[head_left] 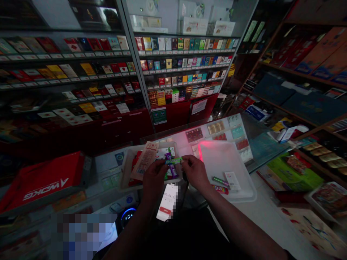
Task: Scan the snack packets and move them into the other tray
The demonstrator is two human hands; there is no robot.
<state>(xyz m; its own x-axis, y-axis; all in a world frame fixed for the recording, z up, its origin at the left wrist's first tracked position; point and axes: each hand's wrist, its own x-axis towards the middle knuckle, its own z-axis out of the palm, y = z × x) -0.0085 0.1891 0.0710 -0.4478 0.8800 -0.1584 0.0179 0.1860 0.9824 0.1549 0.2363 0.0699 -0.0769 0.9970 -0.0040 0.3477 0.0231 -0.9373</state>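
Observation:
Both my hands meet over a glass counter and hold a small green stick-shaped pack (173, 160) between them. My left hand (154, 178) pinches its left end, and my right hand (194, 172) pinches its right end. Just behind my hands stands a white tray (125, 169) filled with several packets, among them a tall pale one with red print (145, 160). To the right lies a second white tray (230, 155) with a green stick (220, 180), a red one (221, 189) and a small white card (232, 180) in it.
A phone with a lit screen (167, 202) stands below my hands. A red box (40, 182) sits at the left of the counter. Shelves of cigarette packs (184, 65) fill the wall behind. Boxed goods crowd the wooden shelves (298, 72) at the right.

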